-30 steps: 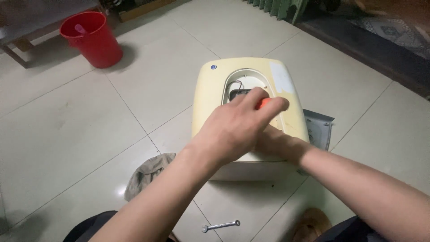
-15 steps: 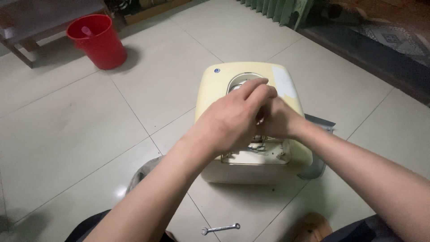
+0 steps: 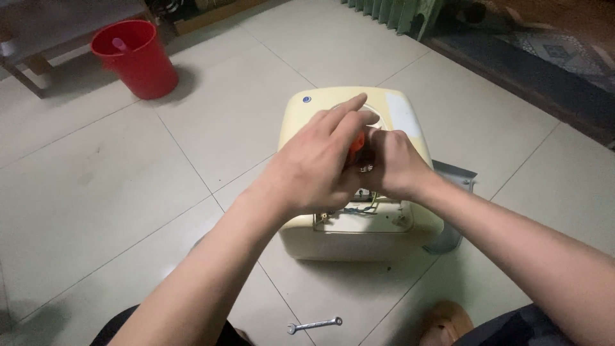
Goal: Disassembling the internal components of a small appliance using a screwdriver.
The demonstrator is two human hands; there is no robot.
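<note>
Both hands' grip closed around an orange-handled screwdriver [image 3: 356,142], left hand [image 3: 314,170] over right hand [image 3: 391,168], tool upright, tip down into cream plastic appliance casing [image 3: 301,115] on tiled floor [image 3: 128,192], small steel spanner [image 3: 314,325] nearby

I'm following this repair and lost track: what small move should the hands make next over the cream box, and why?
Probably keep the orange-handled tool upright and steady. The left hand wraps it over the open hatch of the cream box, the right hand braces beside it, and loose wires lie just below.
</note>
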